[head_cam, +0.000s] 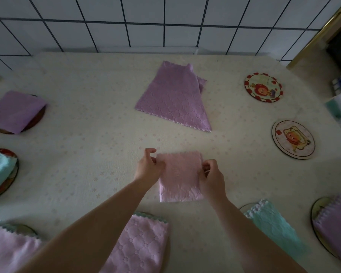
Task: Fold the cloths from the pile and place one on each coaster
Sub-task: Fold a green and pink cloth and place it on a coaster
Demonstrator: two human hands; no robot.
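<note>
I am folding the pink cloth [180, 176] on the worktop [87, 154]. My left hand [149, 167] pinches its left edge, my right hand [212, 175] its right edge. Next I think it goes on an empty coaster [293, 139] at my right.

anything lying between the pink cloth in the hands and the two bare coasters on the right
Nothing visible. The pink cloth, held by the left hand and right hand, has only bare tablecloth between it and the near coaster and far coaster.
</note>
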